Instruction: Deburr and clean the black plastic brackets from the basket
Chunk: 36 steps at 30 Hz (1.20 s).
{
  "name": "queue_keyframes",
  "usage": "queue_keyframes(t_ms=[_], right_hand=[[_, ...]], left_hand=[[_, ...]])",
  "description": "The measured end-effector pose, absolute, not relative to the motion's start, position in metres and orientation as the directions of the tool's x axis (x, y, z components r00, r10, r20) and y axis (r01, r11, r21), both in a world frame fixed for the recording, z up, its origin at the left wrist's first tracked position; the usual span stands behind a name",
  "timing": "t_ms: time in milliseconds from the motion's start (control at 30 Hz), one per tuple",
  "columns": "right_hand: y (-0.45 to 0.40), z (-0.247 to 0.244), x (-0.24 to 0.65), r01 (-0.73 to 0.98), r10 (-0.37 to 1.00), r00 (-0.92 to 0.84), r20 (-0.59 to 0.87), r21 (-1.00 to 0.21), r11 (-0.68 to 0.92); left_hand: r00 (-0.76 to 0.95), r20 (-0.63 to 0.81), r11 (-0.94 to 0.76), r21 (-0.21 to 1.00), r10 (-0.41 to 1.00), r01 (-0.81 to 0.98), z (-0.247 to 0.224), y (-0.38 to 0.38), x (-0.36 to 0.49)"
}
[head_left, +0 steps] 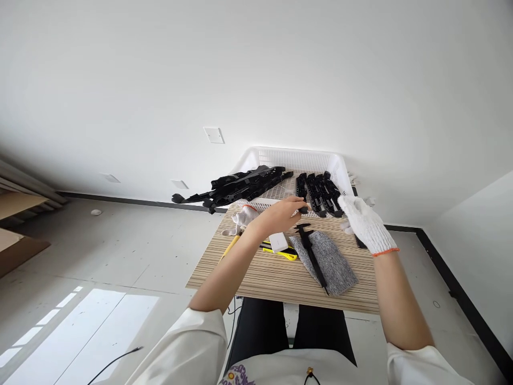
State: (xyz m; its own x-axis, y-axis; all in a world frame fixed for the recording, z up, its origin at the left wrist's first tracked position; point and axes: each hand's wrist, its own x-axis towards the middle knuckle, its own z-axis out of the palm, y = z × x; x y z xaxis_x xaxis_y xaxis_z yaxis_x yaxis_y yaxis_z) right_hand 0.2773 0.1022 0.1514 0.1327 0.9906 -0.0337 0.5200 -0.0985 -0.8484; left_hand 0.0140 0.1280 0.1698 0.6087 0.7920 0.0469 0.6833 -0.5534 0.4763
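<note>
My bare left hand (pixel 281 216) reaches over the front rim of a white plastic basket (pixel 296 155), its fingers bent around the end of a small black piece (pixel 303 210). On my right hand (pixel 363 222) is a white knitted glove with an orange cuff; it is near the basket's right front corner, and its fingers are partly hidden. Long black plastic parts (pixel 248 184) lie in the left of the basket and stick out past its rim. Shorter black parts (pixel 320 195) stand side by side in its right half.
On the wooden table (pixel 256 275) are a black caliper (pixel 312 256) on a grey cloth (pixel 334 262), a white box (pixel 278 242), a yellow cutter (pixel 286 255), a yellow-handled tool (pixel 230 246) and a white glove (pixel 245 215). A white wall (pixel 256 69) rises behind.
</note>
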Motion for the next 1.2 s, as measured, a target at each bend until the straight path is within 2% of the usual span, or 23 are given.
queue_keyframes(t_ms=[67,200,567,800,933,1000,1100,1200], right_hand=[[0.104,0.151,0.274,0.525,0.985,0.158,-0.069,-0.839,-0.143],[0.106,0.151,0.271,0.486,0.968,0.214,-0.133,-0.845,-0.223],[0.118,0.144,0.262,0.359,0.968,0.213,-0.136,-0.910,-0.206],[0.120,0.133,0.257,0.034,0.961,0.150,-0.231,-0.971,-0.238],[0.121,0.134,0.256,-0.171,0.903,0.037,-0.428,-0.893,-0.416],[0.119,0.136,0.252,-0.251,0.875,-0.029,-0.483,-0.844,-0.474],[0.117,0.137,0.245,-0.375,0.904,-0.036,-0.427,-0.832,-0.408],[0.116,0.132,0.241,-0.424,0.940,-0.008,-0.342,-0.850,-0.313]], left_hand=[[0.623,0.094,-0.594,0.439,0.777,0.674,0.166,0.131,0.017],[0.604,0.151,-0.596,0.461,0.783,0.657,0.158,0.136,0.015],[0.641,0.195,-0.653,0.426,0.742,0.626,0.143,0.150,0.015],[0.661,0.175,-0.664,0.408,0.730,0.626,0.146,0.152,0.007],[0.660,0.152,-0.659,0.385,0.735,0.646,0.147,0.154,0.001],[0.656,0.139,-0.652,0.383,0.741,0.655,0.147,0.154,-0.002],[0.657,0.131,-0.647,0.395,0.742,0.652,0.149,0.155,-0.006],[0.657,0.134,-0.646,0.405,0.742,0.647,0.149,0.157,-0.009]])
